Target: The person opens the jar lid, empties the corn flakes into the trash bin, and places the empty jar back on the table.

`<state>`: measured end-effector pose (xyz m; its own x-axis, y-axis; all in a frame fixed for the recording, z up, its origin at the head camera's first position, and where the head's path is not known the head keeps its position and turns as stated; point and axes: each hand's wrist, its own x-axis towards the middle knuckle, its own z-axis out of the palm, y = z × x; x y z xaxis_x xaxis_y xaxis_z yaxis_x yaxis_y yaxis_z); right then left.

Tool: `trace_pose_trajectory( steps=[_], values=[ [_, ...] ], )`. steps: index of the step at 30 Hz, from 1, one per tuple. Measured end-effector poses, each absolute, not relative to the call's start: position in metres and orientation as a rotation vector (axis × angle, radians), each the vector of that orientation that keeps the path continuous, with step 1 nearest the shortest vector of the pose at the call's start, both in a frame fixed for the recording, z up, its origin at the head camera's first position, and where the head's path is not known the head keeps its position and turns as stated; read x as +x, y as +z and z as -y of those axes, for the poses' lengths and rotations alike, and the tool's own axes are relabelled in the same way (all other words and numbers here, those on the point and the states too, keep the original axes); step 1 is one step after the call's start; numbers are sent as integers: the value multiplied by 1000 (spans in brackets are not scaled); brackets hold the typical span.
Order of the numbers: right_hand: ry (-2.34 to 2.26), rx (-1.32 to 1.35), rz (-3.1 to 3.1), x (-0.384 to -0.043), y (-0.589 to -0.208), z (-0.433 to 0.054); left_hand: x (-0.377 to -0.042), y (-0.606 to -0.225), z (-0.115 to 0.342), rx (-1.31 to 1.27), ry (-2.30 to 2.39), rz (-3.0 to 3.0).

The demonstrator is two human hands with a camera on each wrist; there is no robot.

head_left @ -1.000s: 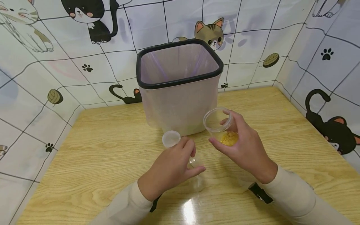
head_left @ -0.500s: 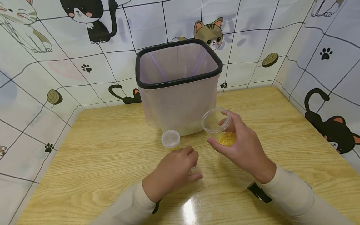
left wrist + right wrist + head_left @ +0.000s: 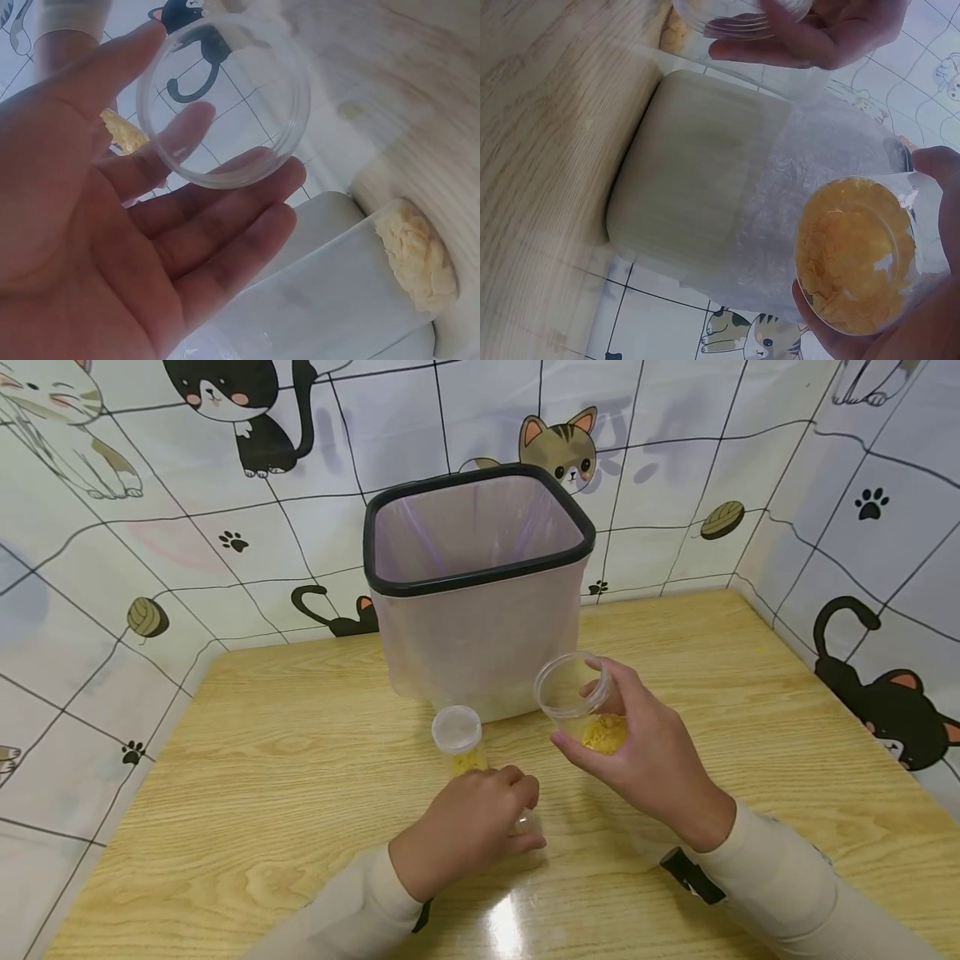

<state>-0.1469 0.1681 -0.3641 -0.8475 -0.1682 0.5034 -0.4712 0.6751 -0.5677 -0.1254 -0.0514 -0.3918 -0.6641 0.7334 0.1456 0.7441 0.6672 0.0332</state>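
My left hand (image 3: 467, 820) is low over the table and pinches a clear round lid (image 3: 225, 101) between thumb and fingers. In the head view most of that lid hides behind the knuckles. My right hand (image 3: 660, 760) grips a clear plastic jar (image 3: 558, 693), tilted, its open mouth toward the left. Yellow flakes (image 3: 855, 259) lie at the jar's bottom. Just beyond the left hand a tall clear container (image 3: 456, 731) with a pale round top stands on the table. It holds yellow flakes (image 3: 416, 259) at its base.
Behind both hands stands a large bin (image 3: 480, 643) with a black rim and a pale liner. The wooden table (image 3: 285, 793) runs back to walls covered in a cat-print sheet (image 3: 667, 460).
My left hand has drawn back toward me with the lid, uncovering more of the tall container behind it. The right hand and its jar have shifted slightly left.
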Motion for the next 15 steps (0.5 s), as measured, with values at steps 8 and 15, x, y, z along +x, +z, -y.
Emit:
trace_pose_trajectory(
  steps=[8,15],
  values=[
    [991,509,2462,-146,-359,-167,-123,-390,53,-1219,-84,2793],
    [1059,463,2511,-142,-361,-165,-122,-391,52,-1225,-32,2794]
  ],
)
